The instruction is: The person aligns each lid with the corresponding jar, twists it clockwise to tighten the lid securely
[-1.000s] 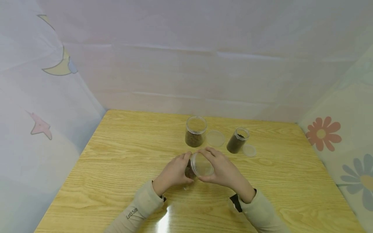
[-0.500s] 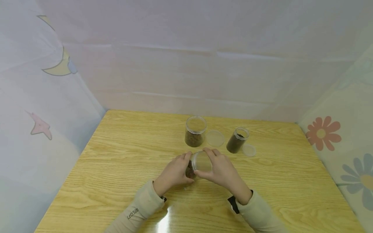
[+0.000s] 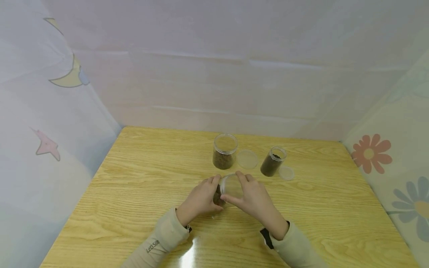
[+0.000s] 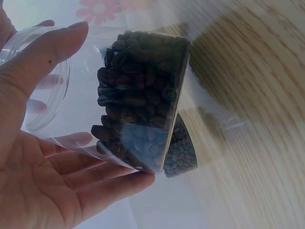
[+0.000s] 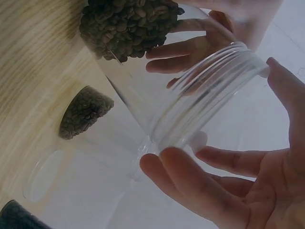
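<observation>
Tilted above the table is a clear plastic jar (image 4: 138, 90) partly filled with dark coffee beans, its mouth facing right. My left hand (image 3: 200, 198) grips the jar's body, thumb on one side and fingers on the other, as the left wrist view shows. At the jar's mouth my right hand (image 3: 255, 197) holds a clear lid (image 3: 233, 187) by its edge between thumb and fingertips. Threaded rings (image 5: 205, 90) at the neck show close by those fingertips. The beans lie toward the bottom of the jar.
Behind the hands stands a wide uncovered jar (image 3: 223, 158) of beans, with a clear lid (image 3: 248, 159) flat beside it. Farther right are a slimmer uncovered jar (image 3: 271, 164) of dark beans and a small lid (image 3: 286, 173). Everything sits on a wooden table (image 3: 140, 160) enclosed by printed cloth.
My right hand has turned slightly at the lid, its thumb moving left and up along the edge. The jar's mouth has tipped a little more to the right. My left hand stays put.
</observation>
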### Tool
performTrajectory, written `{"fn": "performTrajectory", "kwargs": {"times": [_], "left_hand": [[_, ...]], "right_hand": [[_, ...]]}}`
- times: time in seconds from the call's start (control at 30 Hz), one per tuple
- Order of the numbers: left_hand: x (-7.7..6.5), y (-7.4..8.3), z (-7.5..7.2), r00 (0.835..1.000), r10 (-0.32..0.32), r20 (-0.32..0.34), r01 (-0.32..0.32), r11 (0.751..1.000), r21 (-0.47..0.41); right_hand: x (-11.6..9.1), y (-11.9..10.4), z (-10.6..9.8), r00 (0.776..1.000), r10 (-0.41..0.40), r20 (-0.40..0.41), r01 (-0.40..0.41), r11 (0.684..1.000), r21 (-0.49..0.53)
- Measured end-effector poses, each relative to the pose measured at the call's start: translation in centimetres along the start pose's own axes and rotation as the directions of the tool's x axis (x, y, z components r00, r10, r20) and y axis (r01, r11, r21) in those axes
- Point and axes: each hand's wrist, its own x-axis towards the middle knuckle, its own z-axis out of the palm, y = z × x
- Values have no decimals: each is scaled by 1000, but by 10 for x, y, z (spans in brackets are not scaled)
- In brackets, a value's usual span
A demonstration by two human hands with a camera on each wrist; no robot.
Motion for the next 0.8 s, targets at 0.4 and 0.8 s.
{"fn": "performTrajectory", "kwargs": {"times": [0.4,0.8], "left_hand": [[0,0,-2,1000,-24,21,25,999,-29],[0,-1,-1,1000,-6,15,7,1000,-18]], "right_hand": [[-2,3,-3,994,-93,-55,93,996,-3],[3,21,-24,874,-468,134,459,884,94]]}}
